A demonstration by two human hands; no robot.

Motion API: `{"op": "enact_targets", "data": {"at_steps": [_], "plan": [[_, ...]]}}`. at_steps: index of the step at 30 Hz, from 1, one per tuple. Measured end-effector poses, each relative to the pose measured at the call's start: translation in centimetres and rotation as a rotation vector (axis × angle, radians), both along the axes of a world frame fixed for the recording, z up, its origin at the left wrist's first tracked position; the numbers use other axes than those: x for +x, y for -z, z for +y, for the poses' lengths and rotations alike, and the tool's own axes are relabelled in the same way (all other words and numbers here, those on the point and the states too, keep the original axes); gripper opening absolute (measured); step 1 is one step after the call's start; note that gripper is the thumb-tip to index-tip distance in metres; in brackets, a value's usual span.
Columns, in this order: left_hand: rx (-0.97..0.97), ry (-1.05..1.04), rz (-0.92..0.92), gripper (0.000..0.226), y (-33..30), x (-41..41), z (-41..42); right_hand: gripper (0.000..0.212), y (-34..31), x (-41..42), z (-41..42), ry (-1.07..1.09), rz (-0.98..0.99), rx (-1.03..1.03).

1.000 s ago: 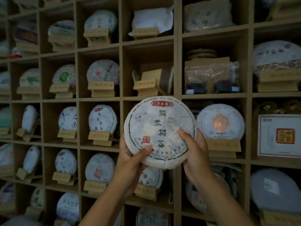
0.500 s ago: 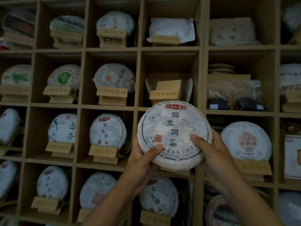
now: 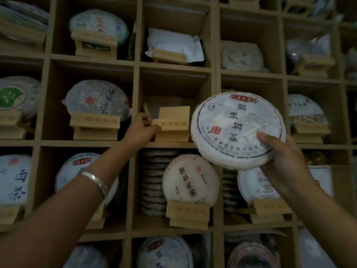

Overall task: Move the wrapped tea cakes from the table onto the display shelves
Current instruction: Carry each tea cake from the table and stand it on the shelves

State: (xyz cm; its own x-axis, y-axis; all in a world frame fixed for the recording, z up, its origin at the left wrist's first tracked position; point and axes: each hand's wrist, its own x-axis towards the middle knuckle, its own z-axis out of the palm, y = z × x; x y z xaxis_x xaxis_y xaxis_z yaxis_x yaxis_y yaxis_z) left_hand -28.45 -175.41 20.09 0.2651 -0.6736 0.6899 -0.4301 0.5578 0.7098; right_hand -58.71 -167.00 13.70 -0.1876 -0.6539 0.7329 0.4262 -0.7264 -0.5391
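Observation:
My right hand (image 3: 282,157) holds a round white wrapped tea cake (image 3: 235,128) with dark characters and a red seal, thumb on its face, in front of the shelf divider. My left hand (image 3: 140,130) has reached into the middle cubby and grips the left end of an empty wooden stand (image 3: 172,124). That cubby holds the stand and a thin flat piece leaning at its left, with no cake on the stand. A silver bracelet sits on my left wrist.
The wooden display shelves (image 3: 173,144) fill the view, a grid of cubbies. Most hold wrapped tea cakes on wooden stands, such as one left of the cubby (image 3: 96,101) and one below it (image 3: 190,180). A stack of dark cakes (image 3: 154,182) stands behind that one.
My left hand let go of the tea cake and reached up to the empty stand. My right hand alone now carries the cake, shifted right. The view has moved closer to the shelves.

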Motion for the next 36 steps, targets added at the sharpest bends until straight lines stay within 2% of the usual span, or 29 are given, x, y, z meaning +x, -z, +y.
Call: {"op": "enact_targets", "data": {"at_steps": [2, 6, 10, 18, 22, 25, 29, 36], "plan": [[0.047, -0.068, -0.061, 0.065, -1.8, 0.6, -2.1, 0.046, -0.9, -0.9, -0.3, 0.036, 0.018, -0.017], [0.219, -0.018, 0.010, 0.084, -2.7, 0.1, -5.0, 0.046, -1.7, -2.3, -0.7, 0.072, 0.034, -0.023], [0.235, 0.015, 0.028, 0.105, -2.4, -1.2, -6.8, 0.046, -1.8, -3.4, -0.9, 0.075, 0.023, -0.007], [0.206, 0.042, 0.185, 0.095, -3.2, -1.8, -8.6, 0.046, -1.3, -5.1, -1.0, 0.113, 0.045, -0.011], [0.264, 0.130, 0.126, 0.104, -3.3, -1.4, -9.0, 0.053, -1.1, -5.8, -1.2, 0.109, 0.046, -0.013], [0.278, 0.157, 0.095, 0.098, -3.4, -1.7, -9.0, 0.047, -1.0, -6.1, -1.3, 0.113, 0.045, -0.010], [0.201, 0.169, 0.125, 0.089, -3.0, -1.5, -8.8, 0.044, -1.0, -6.3, -1.5, 0.113, 0.040, -0.009], [0.120, 0.401, 0.168, 0.079, -2.9, -2.3, -4.9, 0.042, -2.3, -6.5, -0.8, 0.096, -0.001, -0.031]]}}
